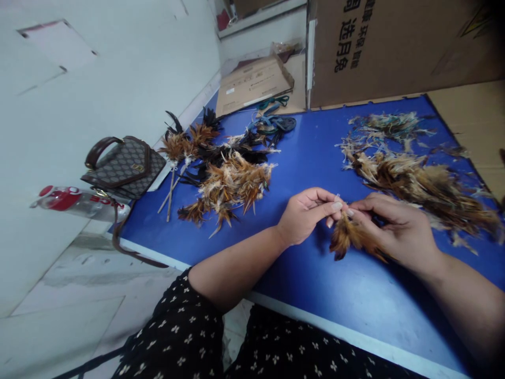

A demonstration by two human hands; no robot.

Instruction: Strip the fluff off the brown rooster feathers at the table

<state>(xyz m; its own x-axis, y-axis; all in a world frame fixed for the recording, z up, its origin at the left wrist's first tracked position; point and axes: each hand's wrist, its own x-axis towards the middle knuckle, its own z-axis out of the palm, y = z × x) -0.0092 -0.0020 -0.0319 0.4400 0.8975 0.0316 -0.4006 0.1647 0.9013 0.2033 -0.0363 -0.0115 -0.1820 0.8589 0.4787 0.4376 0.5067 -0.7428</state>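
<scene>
My left hand [310, 213] and my right hand [394, 229] meet over the blue table, fingertips nearly touching. Between them hangs a small bunch of brown feathers [342, 237], quill ends up and fluffy tips down. My left thumb and fingers pinch it at the quill ends, while my right thumb and fingers close on it just below. To the left lies a pile of tan and brown feathers [236, 181], with black feathers [215, 158] behind. On the right spreads a larger heap of brown feathers [426, 192], partly behind my right hand.
A handbag [126, 166] and a plastic bottle [82, 202] stand at the table's left edge. Feather-topped sticks [171, 195] lie beside the bag. Blue cords [276, 123] rest near flattened cardboard [256, 84]. Behind stands a big cardboard box [402, 52]. Bluish feather scraps [390, 126] lie at the back right.
</scene>
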